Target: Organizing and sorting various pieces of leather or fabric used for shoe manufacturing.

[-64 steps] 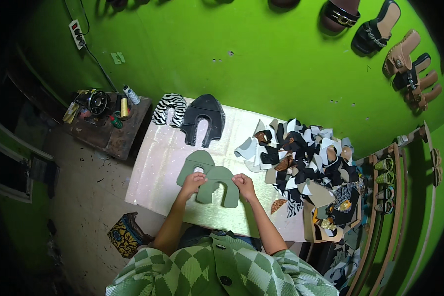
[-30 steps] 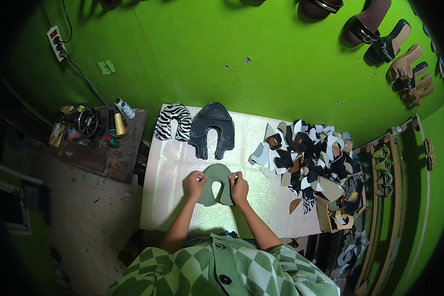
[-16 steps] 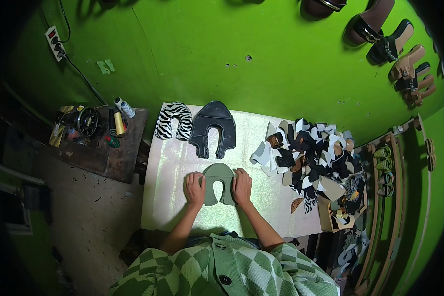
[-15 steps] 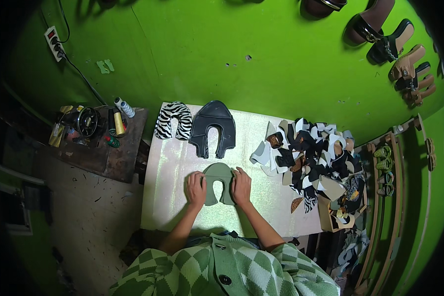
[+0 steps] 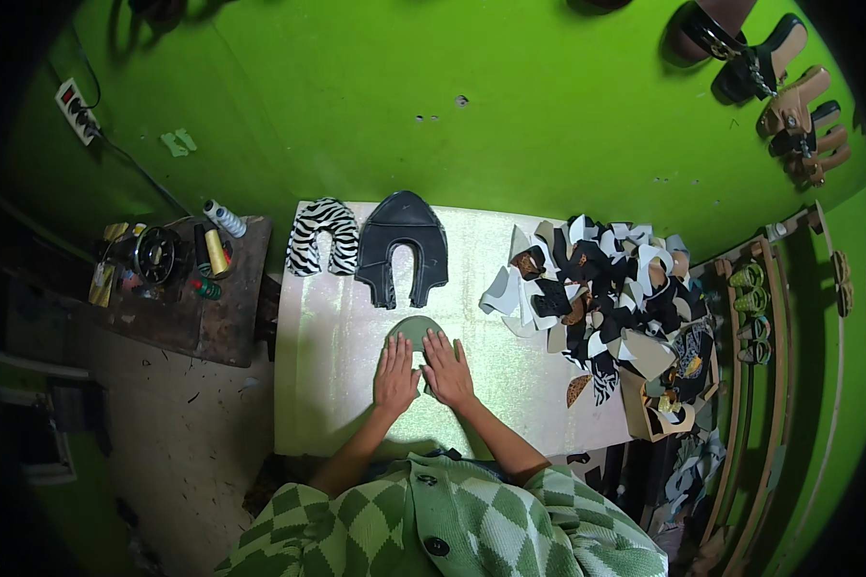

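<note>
A sage-green horseshoe-shaped piece (image 5: 413, 328), like a shoe upper, lies on the pale shiny table top (image 5: 327, 385) in front of me. Flat on its left side rests my left hand (image 5: 395, 375), fingers stretched out. My right hand (image 5: 447, 370) lies flat on the other side, fingers likewise extended. Between them only the curved far end of the piece shows well; its two legs are mostly covered. Just beyond stands a black padded horseshoe-shaped piece (image 5: 403, 216), with a zebra-striped one (image 5: 307, 240) to its left.
On the right, a heap of mixed scraps (image 5: 597, 279) spreads toward an open box (image 5: 637, 409) of offcuts. A dark side table (image 5: 231, 322) at left carries a sewing machine handwheel (image 5: 154, 252) and thread spools (image 5: 224, 218). Sandals (image 5: 789, 115) hang on the green wall, above a wooden rack (image 5: 779, 385).
Both hands have moved from the outer edges of the green piece inward onto its top, and their fingers have straightened. The view has shifted slightly.
</note>
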Tool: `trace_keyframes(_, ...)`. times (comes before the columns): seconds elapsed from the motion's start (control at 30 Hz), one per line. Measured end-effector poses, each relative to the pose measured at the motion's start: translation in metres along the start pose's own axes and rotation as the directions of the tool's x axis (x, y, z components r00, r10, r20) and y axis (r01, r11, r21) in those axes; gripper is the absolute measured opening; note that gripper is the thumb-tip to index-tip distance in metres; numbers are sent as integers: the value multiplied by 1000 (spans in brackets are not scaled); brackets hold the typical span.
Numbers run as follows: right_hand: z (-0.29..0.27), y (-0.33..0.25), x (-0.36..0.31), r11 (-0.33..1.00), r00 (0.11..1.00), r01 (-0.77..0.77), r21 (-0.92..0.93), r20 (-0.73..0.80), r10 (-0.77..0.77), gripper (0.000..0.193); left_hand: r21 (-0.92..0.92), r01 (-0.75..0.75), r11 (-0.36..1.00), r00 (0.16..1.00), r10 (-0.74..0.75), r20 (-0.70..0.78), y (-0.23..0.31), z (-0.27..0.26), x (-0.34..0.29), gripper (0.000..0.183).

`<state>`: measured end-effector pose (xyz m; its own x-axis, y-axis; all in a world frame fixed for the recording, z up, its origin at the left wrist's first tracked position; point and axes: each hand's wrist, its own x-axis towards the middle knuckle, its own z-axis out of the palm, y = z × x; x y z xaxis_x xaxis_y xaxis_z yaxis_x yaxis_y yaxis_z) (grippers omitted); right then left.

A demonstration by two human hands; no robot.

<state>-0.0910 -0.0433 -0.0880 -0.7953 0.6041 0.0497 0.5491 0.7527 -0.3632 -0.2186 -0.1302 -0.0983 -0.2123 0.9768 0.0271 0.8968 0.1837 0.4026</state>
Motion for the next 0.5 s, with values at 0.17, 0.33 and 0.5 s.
trace_keyframes(0.17, 3, 1, 2, 1000, 1000, 10, -27, 2, -10, 57, 82, 33, 996, 999, -34, 14, 1, 3, 1, 64)
trace_keyframes(0.33, -5, 4, 0, 999, 998, 33, 39, -49, -31, 55, 79, 7, 997, 999, -3, -53, 1, -2, 0, 62)
trace_keyframes(0.5, -28, 35, -16, 907, 947, -10, 421, -287, 143, 41, -228, -6, 974, 972, -48, -230, 12, -15, -2, 50)
